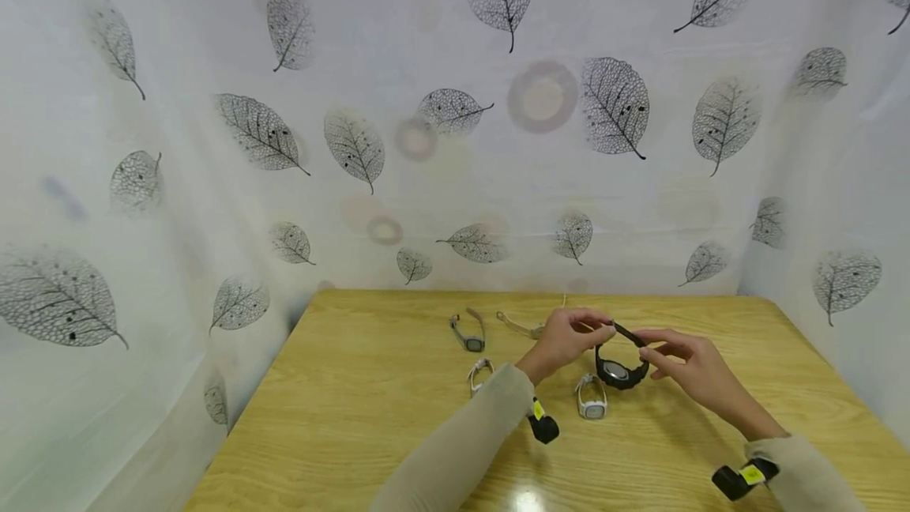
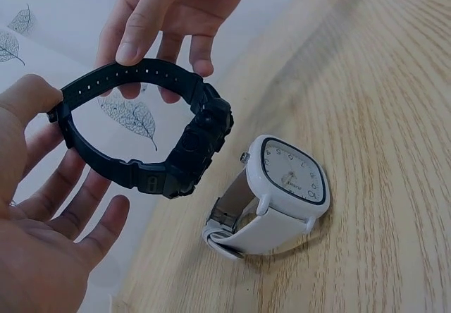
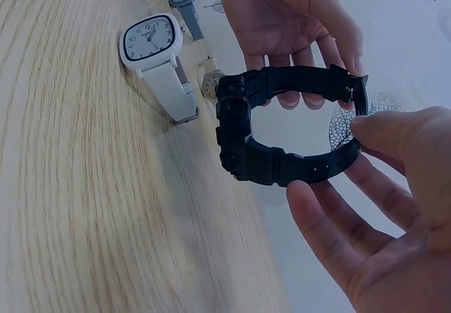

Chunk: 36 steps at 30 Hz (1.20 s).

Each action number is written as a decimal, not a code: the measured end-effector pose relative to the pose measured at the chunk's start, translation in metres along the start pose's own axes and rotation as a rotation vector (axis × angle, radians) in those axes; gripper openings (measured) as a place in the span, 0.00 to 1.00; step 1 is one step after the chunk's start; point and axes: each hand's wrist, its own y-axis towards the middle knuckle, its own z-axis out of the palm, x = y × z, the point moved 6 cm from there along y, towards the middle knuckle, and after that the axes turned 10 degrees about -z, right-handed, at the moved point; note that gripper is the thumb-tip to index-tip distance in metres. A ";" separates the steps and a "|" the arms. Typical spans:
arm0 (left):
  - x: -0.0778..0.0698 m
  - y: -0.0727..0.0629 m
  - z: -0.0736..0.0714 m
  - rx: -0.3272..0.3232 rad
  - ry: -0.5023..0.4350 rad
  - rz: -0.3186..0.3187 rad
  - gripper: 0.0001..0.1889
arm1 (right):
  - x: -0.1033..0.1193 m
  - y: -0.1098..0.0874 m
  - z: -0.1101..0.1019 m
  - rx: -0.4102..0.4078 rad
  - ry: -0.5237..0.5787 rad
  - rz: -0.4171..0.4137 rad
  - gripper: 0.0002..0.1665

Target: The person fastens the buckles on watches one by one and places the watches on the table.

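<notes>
Both hands hold a black wristwatch above the table, its dial hanging lowest and its strap forming a loop. My left hand pinches the strap near the buckle, at the top of the loop. From the other side my right hand grips the perforated strap between thumb and fingers, as the right wrist view also shows. Just below the black watch stands a white watch with a squarish dial and its strap looped. The black watch's dial face is turned away in both wrist views.
Farther back on the wooden table lie a grey watch and a pale-strapped watch, partly behind the left hand. Another white watch is partly covered by the left sleeve. A leaf-printed curtain encloses the table's back and sides.
</notes>
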 end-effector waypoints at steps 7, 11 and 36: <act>-0.003 -0.002 -0.001 0.009 -0.001 -0.017 0.10 | 0.001 -0.001 0.002 -0.009 0.002 -0.005 0.20; -0.004 -0.002 -0.001 0.015 0.001 -0.020 0.10 | 0.003 0.000 0.003 -0.016 0.004 -0.026 0.19; -0.004 -0.005 -0.003 -0.007 -0.090 -0.049 0.09 | -0.004 -0.007 0.004 -0.070 -0.009 0.122 0.24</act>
